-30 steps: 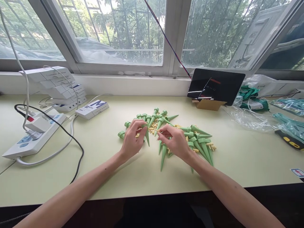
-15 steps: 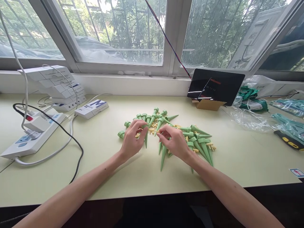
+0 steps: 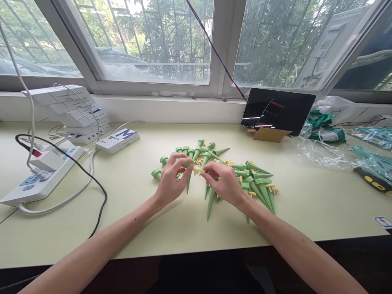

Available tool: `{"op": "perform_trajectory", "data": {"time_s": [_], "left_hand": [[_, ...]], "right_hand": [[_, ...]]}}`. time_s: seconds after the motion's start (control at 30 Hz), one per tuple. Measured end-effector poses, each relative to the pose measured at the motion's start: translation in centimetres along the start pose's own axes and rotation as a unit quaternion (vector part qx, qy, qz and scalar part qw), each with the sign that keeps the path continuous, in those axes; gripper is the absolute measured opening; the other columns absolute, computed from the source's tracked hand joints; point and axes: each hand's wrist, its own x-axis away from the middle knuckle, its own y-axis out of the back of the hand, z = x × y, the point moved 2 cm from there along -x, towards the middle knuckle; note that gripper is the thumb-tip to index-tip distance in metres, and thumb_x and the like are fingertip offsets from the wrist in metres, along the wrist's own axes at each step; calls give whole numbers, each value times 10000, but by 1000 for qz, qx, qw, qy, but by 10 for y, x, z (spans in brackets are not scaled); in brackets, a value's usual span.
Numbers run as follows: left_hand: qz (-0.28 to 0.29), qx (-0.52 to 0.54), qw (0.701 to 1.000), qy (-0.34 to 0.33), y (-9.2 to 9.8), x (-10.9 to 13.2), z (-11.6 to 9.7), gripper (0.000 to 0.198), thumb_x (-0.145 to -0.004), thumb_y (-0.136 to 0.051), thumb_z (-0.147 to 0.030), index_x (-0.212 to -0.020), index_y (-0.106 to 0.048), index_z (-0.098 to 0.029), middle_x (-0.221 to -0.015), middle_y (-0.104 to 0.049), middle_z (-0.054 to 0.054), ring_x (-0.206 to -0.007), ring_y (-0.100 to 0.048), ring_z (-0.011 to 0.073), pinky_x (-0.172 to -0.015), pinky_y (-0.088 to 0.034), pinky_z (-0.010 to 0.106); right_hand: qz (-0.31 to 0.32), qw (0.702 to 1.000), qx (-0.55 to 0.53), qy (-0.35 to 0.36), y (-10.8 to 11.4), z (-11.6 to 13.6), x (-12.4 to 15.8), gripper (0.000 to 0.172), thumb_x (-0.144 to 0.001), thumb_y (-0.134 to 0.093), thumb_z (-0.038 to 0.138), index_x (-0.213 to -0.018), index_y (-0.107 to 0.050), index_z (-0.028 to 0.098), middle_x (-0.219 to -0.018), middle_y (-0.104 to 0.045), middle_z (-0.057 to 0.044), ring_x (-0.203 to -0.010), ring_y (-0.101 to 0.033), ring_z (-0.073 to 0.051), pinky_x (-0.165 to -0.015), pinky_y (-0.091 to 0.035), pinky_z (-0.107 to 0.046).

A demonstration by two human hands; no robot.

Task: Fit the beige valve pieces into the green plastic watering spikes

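My left hand (image 3: 171,179) is closed round a green plastic spike (image 3: 188,181), held point down near its wide top. My right hand (image 3: 223,181) pinches a small yellow connector (image 3: 197,169) and holds it against the top of that spike. Both hands hover over a pile of green spikes (image 3: 254,181) mixed with several small yellow connectors (image 3: 271,188) on a pale green table (image 3: 137,204).
A white power strip (image 3: 39,171) with plugs and cables lies at the left, beside stacked white boxes (image 3: 73,110). A dark tablet (image 3: 277,110) leans on a cardboard stand by the window. Plastic bags and green items (image 3: 327,130) lie at the right.
The right hand has brought the yellow connector closer to the top of the spike held by the left hand. The spike's tip has swung slightly toward vertical.
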Motion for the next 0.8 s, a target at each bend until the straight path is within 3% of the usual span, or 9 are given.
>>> {"op": "perform_trajectory", "data": {"time_s": [0.4, 0.6, 0.8], "left_hand": [[23, 16, 1000, -7, 0, 1, 1, 209, -929, -592, -243, -1130, -649, -252, -1113, -544, 78, -870, -622, 142, -704, -624, 292], [33, 18, 999, 9, 0, 1, -4, 287, -907, -631, -247, -1192, -647, -280, -1177, -546, 76, -978, -630, 164, -785, -621, 313], [34, 53, 998, 11, -1, 1, -3, 292, -899, -651, -271, -1190, -651, -260, -1108, -608, 70, -974, -646, 168, -802, -625, 309]], "right_hand": [[0, 1000, -5, -7, -1, -2, 0, 89, -928, -591, 285, -901, -607, 202, -801, -646, -17, -647, -613, -143, -622, -521, -268], [-5, 1000, -14, -6, -1, -2, 0, 69, -919, -605, 270, -915, -599, 201, -791, -637, -10, -640, -608, -139, -609, -511, -259], [-5, 1000, -10, -4, -1, -2, 0, 83, -927, -596, 284, -913, -611, 204, -812, -654, -21, -630, -605, -141, -600, -518, -265]]}}
